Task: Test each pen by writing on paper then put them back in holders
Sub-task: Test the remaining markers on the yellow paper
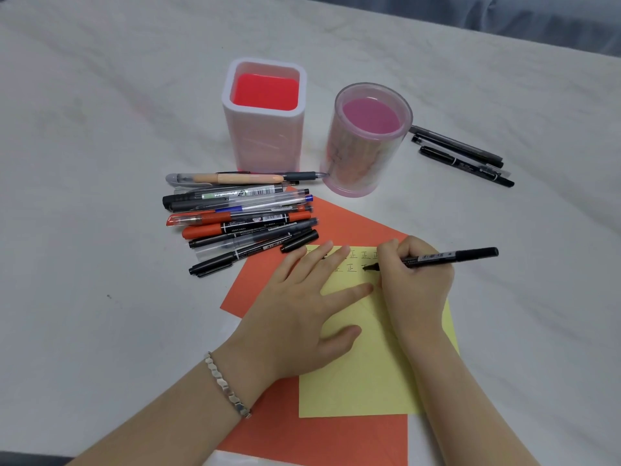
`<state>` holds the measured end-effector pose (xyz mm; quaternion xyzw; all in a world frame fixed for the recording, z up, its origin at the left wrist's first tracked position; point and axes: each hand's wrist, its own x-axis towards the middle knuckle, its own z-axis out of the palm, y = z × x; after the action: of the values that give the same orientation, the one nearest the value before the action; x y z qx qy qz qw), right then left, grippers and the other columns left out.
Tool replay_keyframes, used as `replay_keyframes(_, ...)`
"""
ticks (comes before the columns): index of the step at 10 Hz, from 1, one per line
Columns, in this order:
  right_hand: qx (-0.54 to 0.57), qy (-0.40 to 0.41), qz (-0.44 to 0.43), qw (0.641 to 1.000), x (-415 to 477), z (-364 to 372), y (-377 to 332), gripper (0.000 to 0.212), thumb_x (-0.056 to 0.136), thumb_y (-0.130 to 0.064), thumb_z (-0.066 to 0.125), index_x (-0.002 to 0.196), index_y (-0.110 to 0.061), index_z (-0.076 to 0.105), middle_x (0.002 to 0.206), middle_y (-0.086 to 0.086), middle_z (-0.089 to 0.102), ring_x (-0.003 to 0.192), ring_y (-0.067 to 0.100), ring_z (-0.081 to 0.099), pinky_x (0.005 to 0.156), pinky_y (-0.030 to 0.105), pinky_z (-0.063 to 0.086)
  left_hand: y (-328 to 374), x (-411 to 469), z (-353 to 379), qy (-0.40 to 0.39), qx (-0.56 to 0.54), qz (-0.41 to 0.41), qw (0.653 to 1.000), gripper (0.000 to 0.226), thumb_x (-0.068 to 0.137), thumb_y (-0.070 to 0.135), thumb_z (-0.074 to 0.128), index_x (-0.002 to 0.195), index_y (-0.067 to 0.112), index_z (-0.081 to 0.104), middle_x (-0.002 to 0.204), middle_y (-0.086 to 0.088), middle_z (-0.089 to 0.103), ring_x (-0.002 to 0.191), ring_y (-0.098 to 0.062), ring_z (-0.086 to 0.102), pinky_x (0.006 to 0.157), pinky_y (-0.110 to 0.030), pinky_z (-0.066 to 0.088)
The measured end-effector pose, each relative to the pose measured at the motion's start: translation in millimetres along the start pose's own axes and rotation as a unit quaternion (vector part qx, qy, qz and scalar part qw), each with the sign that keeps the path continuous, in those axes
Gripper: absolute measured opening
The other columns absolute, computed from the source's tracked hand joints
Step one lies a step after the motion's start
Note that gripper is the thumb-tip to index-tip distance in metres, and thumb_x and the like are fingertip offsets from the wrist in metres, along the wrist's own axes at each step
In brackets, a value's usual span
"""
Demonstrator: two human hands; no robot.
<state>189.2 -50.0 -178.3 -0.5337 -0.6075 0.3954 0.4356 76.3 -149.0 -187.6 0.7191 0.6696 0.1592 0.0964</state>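
Silver bracelet (225, 385) — chunky faceted links (metallic) — circles the left wrist (247, 363).

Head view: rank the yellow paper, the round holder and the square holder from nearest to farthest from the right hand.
1. Yellow paper: under the right hand, which holds a black marker to it.
2. Round holder: beyond the hand, slightly left.
3. Square holder: farther back, further left.
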Motion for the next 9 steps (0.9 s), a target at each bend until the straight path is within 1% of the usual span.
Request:
replay_keyframes(2,0.026,0.008,0.005,1.0,-1.5,-1.2,-1.2,0.033,0.07,-0.01,0.051,0.046,-0.015,0.029,0.037,-0.009,0.03,0.042,0.005,0.03,0.046,0.01,0.028,-0.3,0.0,0.2,0.002,-0.001,-0.001,1.0,0.046,0.081,0.051,0.045,0.125,0.038,0.055,0.145,-0.009,0.04,0.136,-0.026,0.031,0.11,-0.043,0.017)
replay_keyframes(3,0.01,-0.007,0.0,1.0,-1.4,-1.1,-1.6,0.033,0.071,-0.011,0.053,0.046,-0.014,0.031,0.038,-0.008,0.03,0.042,0.005,0.029,0.046,0.011,0.029,-0.6,0.0,0.8,0.004,-0.004,0.002,1.0,0.046,0.082,0.051,0.045,0.125,0.037,0.055,0.144,-0.009,0.04,0.136,-0.026,0.031,0.11,-0.044,0.018)
replay_keyframes(4,-0.009,-0.015,-0.009,1.0,-1.9,-0.5,-1.4,0.036,0.075,-0.007,0.054,0.047,-0.011,0.031,0.039,-0.007,0.029,0.042,0.006,0.029,0.046,0.011,0.028,-1.1,0.1,1.3,0.008,-0.007,0.003,1.0,0.046,0.081,0.051,0.046,0.125,0.037,0.055,0.144,-0.009,0.041,0.136,-0.026,0.032,0.11,-0.044,0.018)
replay_keyframes(5,-0.012,0.006,-0.001,1.0,-2.6,0.1,-3.1,0.031,0.07,-0.013,0.051,0.048,-0.005,0.029,0.043,-0.004,0.026,0.045,0.008,0.026,0.045,0.013,0.026,-1.4,-0.3,1.6,0.01,-0.005,0.005,1.0,0.046,0.082,0.051,0.046,0.125,0.037,0.055,0.144,-0.009,0.041,0.136,-0.026,0.032,0.11,-0.044,0.018)
replay_keyframes(6,-0.004,0.035,0.021,0.999,-1.8,-0.9,-2.8,0.029,0.067,-0.014,0.048,0.047,-0.011,0.027,0.041,-0.005,0.026,0.044,0.008,0.025,0.044,0.013,0.024,-1.5,-0.5,2.0,0.014,-0.002,0.007,1.0,0.046,0.082,0.051,0.046,0.125,0.038,0.055,0.144,-0.009,0.04,0.136,-0.026,0.032,0.11,-0.044,0.018)
replay_keyframes(7,-0.004,0.037,0.026,0.999,-1.4,-2.0,-3.5,0.032,0.069,-0.011,0.049,0.048,-0.014,0.025,0.038,-0.006,0.025,0.042,0.007,0.024,0.043,0.012,0.023,-1.3,-0.3,2.2,0.017,-0.001,0.008,1.0,0.046,0.082,0.051,0.046,0.125,0.038,0.054,0.144,-0.008,0.041,0.136,-0.026,0.031,0.11,-0.044,0.018)
replay_keyframes(8,0.025,0.054,0.038,0.997,0.1,-5.7,-4.6,0.035,0.073,-0.005,0.05,0.048,-0.011,0.026,0.041,-0.007,0.025,0.043,0.007,0.024,0.043,0.012,0.022,-1.8,-0.2,1.7,0.011,0.005,0.009,1.0,0.045,0.082,0.051,0.045,0.124,0.038,0.055,0.145,-0.008,0.04,0.136,-0.026,0.031,0.11,-0.043,0.017)
replay_keyframes(9,0.044,0.055,0.063,0.996,2.9,-14.5,-8.6,0.034,0.078,-0.007,0.052,0.051,-0.001,0.032,0.045,0.003,0.032,0.043,0.007,0.027,0.043,0.015,0.026,-1.0,-0.6,0.7,0.001,0.013,0.012,1.0,0.045,0.082,0.051,0.045,0.123,0.038,0.055,0.144,-0.009,0.041,0.135,-0.026,0.033,0.109,-0.043,0.018)
